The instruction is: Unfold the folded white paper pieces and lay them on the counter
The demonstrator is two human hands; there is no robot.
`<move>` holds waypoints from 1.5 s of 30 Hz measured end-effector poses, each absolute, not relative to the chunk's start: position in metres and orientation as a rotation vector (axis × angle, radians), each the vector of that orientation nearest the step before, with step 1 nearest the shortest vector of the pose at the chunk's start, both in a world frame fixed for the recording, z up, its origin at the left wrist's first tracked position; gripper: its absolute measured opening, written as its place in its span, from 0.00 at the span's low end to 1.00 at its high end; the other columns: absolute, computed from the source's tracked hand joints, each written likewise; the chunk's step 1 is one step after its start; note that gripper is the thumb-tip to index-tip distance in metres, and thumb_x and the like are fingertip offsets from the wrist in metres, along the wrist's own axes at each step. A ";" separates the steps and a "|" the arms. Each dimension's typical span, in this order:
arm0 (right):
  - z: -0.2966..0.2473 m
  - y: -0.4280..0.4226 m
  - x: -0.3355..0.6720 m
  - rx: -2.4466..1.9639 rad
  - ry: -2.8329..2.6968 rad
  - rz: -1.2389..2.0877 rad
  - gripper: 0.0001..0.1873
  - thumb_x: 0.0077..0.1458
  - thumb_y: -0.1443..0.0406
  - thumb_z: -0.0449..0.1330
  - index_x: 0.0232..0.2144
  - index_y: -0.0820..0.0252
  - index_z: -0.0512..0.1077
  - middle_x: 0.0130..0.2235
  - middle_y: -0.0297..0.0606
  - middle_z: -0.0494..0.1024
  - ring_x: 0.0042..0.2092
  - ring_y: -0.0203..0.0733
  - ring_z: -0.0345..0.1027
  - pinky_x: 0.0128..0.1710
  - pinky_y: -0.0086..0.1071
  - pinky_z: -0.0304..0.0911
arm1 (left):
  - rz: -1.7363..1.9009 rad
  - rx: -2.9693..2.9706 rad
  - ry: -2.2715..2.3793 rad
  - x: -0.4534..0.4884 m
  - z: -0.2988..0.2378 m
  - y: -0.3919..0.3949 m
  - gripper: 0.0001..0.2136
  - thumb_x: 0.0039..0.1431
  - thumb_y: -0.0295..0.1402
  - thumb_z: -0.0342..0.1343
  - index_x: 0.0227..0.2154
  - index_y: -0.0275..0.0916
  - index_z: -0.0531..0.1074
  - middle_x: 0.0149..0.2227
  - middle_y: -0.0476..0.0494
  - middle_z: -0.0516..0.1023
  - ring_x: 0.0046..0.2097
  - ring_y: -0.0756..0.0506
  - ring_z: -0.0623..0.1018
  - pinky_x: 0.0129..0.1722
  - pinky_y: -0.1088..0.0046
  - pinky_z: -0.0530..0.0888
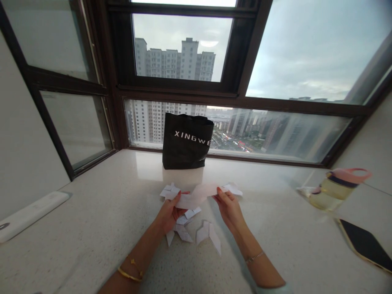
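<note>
A pale strip of paper [197,195] is stretched between my two hands above the counter, with a bend near its middle. My left hand [170,212] pinches its left end between thumb and fingers. At the other end, my right hand [227,204] grips the paper with thumb and fingertips. Folded paper pieces lie around and under the hands: one [169,191] behind the left hand, another [233,189] behind the right. Nearer to me are a folded piece with two points [208,235] and several overlapping pieces [183,230], partly hidden by my left hand.
A black bag [187,143] with white lettering stands at the back against the window. To the right are a bottle with a pink lid [335,190] and a dark phone [366,243]. A long white device [33,214] lies at the left on the speckled counter [101,228].
</note>
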State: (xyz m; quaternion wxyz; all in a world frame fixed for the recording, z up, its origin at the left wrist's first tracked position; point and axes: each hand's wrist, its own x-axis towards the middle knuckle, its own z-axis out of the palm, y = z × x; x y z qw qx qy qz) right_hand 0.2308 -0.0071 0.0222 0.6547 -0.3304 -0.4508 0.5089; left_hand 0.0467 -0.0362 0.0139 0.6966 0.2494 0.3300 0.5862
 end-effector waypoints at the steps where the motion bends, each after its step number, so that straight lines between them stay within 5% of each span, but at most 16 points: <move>1: 0.028 -0.006 0.234 -0.727 -1.019 1.142 0.15 0.40 0.56 0.62 0.29 0.59 0.70 0.33 0.37 0.75 0.35 0.39 0.68 0.35 0.33 0.63 | 1.276 0.568 0.727 0.046 0.015 -0.036 0.12 0.52 0.37 0.53 0.36 0.33 0.72 0.38 0.39 0.76 0.32 0.49 0.77 0.26 0.78 0.74; 7: 0.061 -0.011 0.226 -0.783 -1.629 1.281 0.24 0.44 0.58 0.60 0.46 0.56 0.63 0.24 0.29 0.71 0.25 0.32 0.63 0.24 0.25 0.57 | 1.084 0.615 0.664 0.048 0.015 -0.039 0.26 0.52 0.51 0.44 0.40 0.32 0.70 0.37 0.34 0.76 0.35 0.45 0.77 0.31 0.73 0.74; 11: 0.066 -0.008 0.202 -0.931 -2.110 0.998 0.16 0.43 0.62 0.60 0.38 0.56 0.68 0.17 0.22 0.62 0.19 0.29 0.54 0.19 0.23 0.47 | 0.982 0.659 0.577 0.051 0.013 -0.043 0.28 0.50 0.54 0.43 0.43 0.34 0.67 0.37 0.35 0.75 0.36 0.44 0.77 0.33 0.69 0.74; 16: 0.071 -0.002 0.188 -0.879 -2.490 0.639 0.14 0.48 0.68 0.56 0.39 0.53 0.73 0.24 0.30 0.68 0.26 0.32 0.59 0.27 0.25 0.54 | 0.991 0.750 0.566 0.052 0.011 -0.047 0.19 0.49 0.46 0.52 0.40 0.37 0.68 0.38 0.39 0.75 0.37 0.45 0.76 0.34 0.70 0.74; 31: 0.065 -0.009 0.187 -0.898 -2.484 0.573 0.22 0.46 0.72 0.57 0.45 0.54 0.69 0.33 0.34 0.66 0.32 0.33 0.61 0.32 0.26 0.58 | 1.042 0.740 0.621 0.054 0.006 -0.045 0.17 0.51 0.44 0.52 0.37 0.35 0.67 0.30 0.42 0.74 0.32 0.48 0.76 0.30 0.73 0.74; 45: 0.058 -0.008 0.188 -0.954 -2.436 0.590 0.24 0.44 0.70 0.60 0.47 0.56 0.67 0.39 0.37 0.67 0.35 0.35 0.63 0.35 0.28 0.61 | 1.078 0.769 0.606 0.055 0.002 -0.041 0.16 0.55 0.41 0.49 0.40 0.33 0.67 0.35 0.40 0.75 0.31 0.50 0.76 0.26 0.78 0.74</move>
